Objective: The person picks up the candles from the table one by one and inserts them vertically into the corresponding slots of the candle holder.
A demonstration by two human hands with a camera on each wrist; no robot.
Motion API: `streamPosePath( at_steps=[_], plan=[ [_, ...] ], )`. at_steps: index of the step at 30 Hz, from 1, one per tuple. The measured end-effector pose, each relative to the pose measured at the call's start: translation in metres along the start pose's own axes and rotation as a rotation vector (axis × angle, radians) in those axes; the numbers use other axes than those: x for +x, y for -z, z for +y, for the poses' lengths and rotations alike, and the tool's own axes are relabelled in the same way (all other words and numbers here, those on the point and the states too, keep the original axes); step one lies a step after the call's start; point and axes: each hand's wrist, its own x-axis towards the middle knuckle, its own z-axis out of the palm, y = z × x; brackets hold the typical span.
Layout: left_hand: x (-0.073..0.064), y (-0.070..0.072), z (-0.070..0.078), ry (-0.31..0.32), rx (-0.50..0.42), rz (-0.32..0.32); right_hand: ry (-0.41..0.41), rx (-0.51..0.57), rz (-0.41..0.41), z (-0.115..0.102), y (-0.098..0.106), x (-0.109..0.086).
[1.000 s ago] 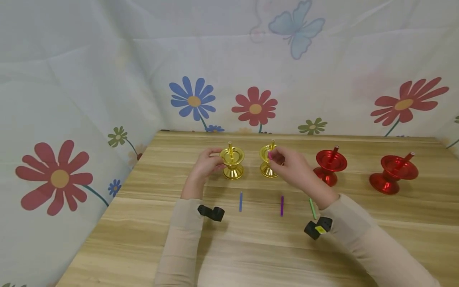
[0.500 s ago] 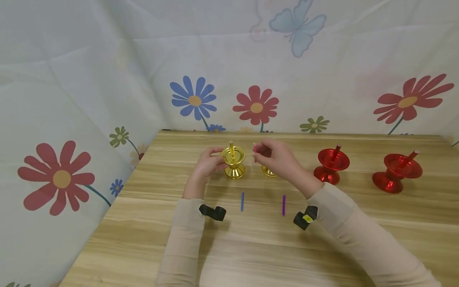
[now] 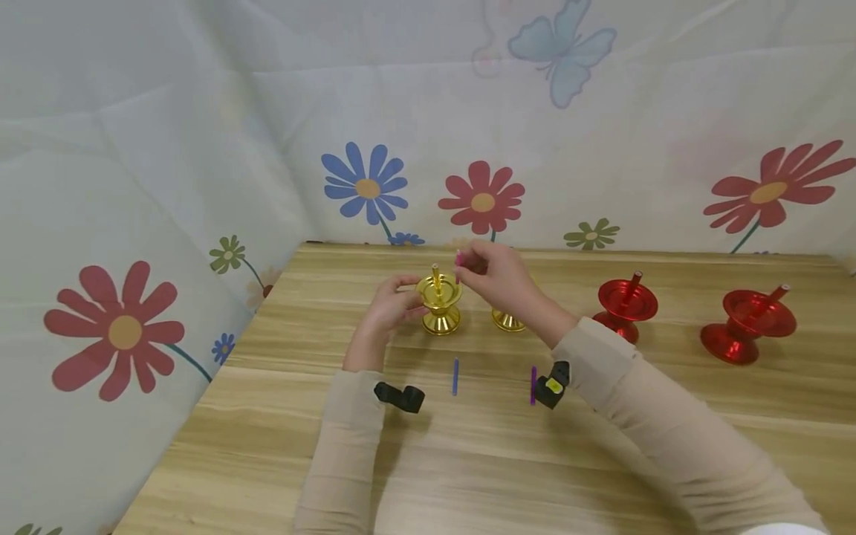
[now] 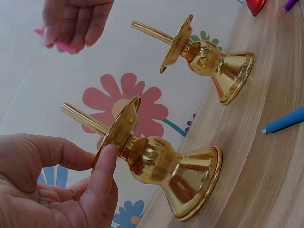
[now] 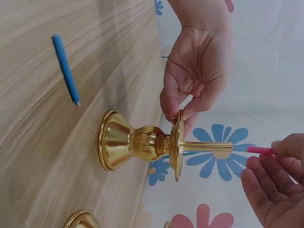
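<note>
A gold candle holder (image 3: 441,319) with an upright tube stands on the table. My left hand (image 3: 390,306) pinches the rim of its dish from the left, as the left wrist view shows. Just above and right of that tube, my right hand (image 3: 498,275) pinches a thin pink candle (image 5: 259,150). In the right wrist view the candle's end is close to the tube's mouth but apart from it. A second gold candle holder (image 4: 209,61) stands to the right, partly hidden by my right hand in the head view.
A blue candle (image 3: 455,377) lies on the wooden table (image 3: 468,461) in front of the holders. Beside it a purple candle (image 3: 533,385) is partly covered by the right wrist camera. Two red candle holders (image 3: 625,305) stand at the right. A flowered cloth hangs behind.
My right hand has carried the pink candle leftward, from the second gold holder to above the first one. The left hand keeps its hold on the rim. The green candle is now hidden.
</note>
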Motion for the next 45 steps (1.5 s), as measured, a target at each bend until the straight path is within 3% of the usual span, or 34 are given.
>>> streamPosePath(
  at_steps=[24,36,41,45],
  plan=[
    [0.0,0.001,-0.003,0.014,-0.025,-0.022,0.034,0.015,0.023,-0.006,-0.023,0.034],
    [-0.002,0.001,-0.001,0.011,-0.037,-0.025,-0.068,0.135,0.097,0.003,-0.033,0.037],
    [-0.004,0.0,-0.002,0.01,-0.034,-0.018,-0.054,0.111,0.098,0.003,-0.031,0.036],
    [-0.004,0.0,-0.002,0.008,-0.029,-0.016,-0.008,0.046,0.049,0.001,-0.032,0.035]
  ],
)
